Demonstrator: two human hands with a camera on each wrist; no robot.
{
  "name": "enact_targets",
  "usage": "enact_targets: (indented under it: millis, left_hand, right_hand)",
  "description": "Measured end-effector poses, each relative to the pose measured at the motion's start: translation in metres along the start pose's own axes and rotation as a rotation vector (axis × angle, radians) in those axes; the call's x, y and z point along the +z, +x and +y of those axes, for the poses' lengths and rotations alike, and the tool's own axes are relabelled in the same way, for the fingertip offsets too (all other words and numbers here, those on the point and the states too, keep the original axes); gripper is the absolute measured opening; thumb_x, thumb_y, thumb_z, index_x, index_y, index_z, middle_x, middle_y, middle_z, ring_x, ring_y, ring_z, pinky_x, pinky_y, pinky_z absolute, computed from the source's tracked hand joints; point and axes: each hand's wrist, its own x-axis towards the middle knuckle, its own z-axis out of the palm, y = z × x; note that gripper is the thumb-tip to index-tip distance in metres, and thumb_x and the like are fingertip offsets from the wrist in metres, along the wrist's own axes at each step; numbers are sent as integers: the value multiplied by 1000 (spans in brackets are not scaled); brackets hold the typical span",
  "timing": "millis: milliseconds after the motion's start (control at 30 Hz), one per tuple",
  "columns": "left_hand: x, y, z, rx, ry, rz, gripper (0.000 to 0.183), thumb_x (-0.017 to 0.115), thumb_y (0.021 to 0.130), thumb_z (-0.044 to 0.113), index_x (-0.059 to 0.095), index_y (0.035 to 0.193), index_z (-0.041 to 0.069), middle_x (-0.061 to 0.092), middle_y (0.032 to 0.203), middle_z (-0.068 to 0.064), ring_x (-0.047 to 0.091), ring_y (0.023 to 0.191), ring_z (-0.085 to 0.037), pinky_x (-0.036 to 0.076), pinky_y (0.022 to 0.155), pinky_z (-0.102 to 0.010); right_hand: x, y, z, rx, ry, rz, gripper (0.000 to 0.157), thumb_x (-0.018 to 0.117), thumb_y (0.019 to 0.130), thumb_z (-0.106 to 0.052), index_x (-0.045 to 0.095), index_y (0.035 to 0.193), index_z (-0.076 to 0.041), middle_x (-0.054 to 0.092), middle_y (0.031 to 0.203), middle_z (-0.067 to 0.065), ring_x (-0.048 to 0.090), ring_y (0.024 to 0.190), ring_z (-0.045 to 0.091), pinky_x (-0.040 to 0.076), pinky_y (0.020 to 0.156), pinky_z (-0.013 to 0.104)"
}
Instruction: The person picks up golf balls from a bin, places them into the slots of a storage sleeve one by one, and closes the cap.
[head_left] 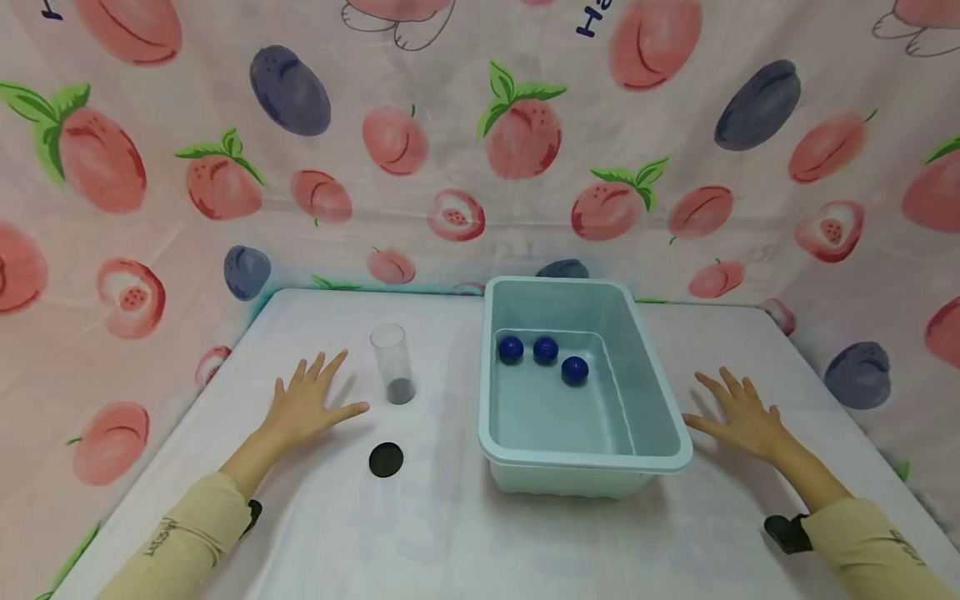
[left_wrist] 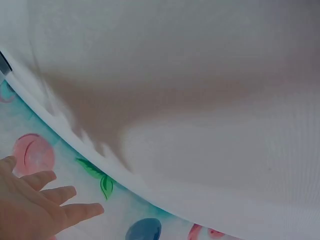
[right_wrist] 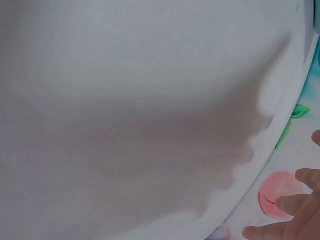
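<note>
My left hand [head_left: 302, 410] is spread over the left side of the table with nothing in it. Just right of its fingertips stands a clear plastic cylinder [head_left: 392, 358], upright with an open top. A flat black disc [head_left: 386, 460] lies nearer to me, below the thumb. In the middle-right sits a pale blue-green tub [head_left: 585, 458]. Inside, toward its far left, are three dark blue balls [head_left: 545, 350]. To the right of the tub my right hand [head_left: 744, 421] is spread and holds nothing, its thumb close to the rim. Both wrist views show spread fingers and shadows on the cloth.
A white cloth covers the table [head_left: 435, 533]. Behind it and along both sides hangs a fruit-print curtain [head_left: 450, 100]. The tub's high walls rise between the cylinder and my right hand. Dark straps [head_left: 787, 533] show at the sleeve cuffs.
</note>
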Motion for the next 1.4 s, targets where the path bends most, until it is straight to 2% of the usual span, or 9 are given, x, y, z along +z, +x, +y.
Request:
enact_targets:
  millis: [233,400,533,733,1000,1233,1267,1400]
  left_hand:
    - [1,2,-1,30,-1,6,98,56,78,70,19,151,18,25,150,-29,18,137,-54,11,103,-75]
    - [3,5,-2,57,-19,46,89,59,80,64,33,146,10,43,141,-26,39,129,-47,32,99,-67]
    - [3,4,-2,52,-43,46,84,59,81,62,40,142,7,50,135,-27,47,123,-45,42,91,-62]
    - [2,4,2,40,-76,77,79,60,82,60,44,140,8,51,134,-26,49,121,-44,42,93,-60]
    - [-2,9,11,55,-137,126,73,63,83,56,48,136,9,64,119,-20,59,108,-41,46,85,-58]
    - [-4,15,25,41,-269,131,71,66,83,49,46,138,9,62,122,-21,56,115,-41,43,92,-58]
    - [-4,15,27,34,-289,128,71,67,83,48,46,138,10,62,122,-21,55,116,-41,43,93,-58]
    - [-3,18,33,10,-366,113,72,69,82,45,43,140,9,59,126,-21,53,119,-40,42,96,-57]
  right_hand:
    - [-3,2,-3,-27,-28,12,85,56,85,-55,31,141,3,20,142,42,19,125,66,20,88,83]
    - [-7,3,-8,-12,-4,12,81,53,88,-55,37,136,8,33,137,41,33,121,61,34,88,74]
    - [-6,1,-13,21,14,20,77,51,90,-55,41,133,8,37,135,40,36,120,60,37,86,72]
    - [-7,-1,-17,-3,33,49,68,55,91,-48,49,127,10,48,127,38,46,111,57,46,79,66]
    - [-14,3,-24,-68,121,144,55,57,93,-35,52,122,11,55,117,37,57,101,52,52,76,59]
    - [-23,3,-39,-11,216,226,62,47,96,-46,52,123,9,53,122,36,54,106,54,50,79,61]
    - [-23,4,-40,10,224,261,60,48,95,-46,55,120,7,56,120,34,56,104,51,51,77,60]
    - [-25,6,-40,-6,307,314,55,50,96,-41,56,117,9,59,112,35,60,96,49,55,69,54]
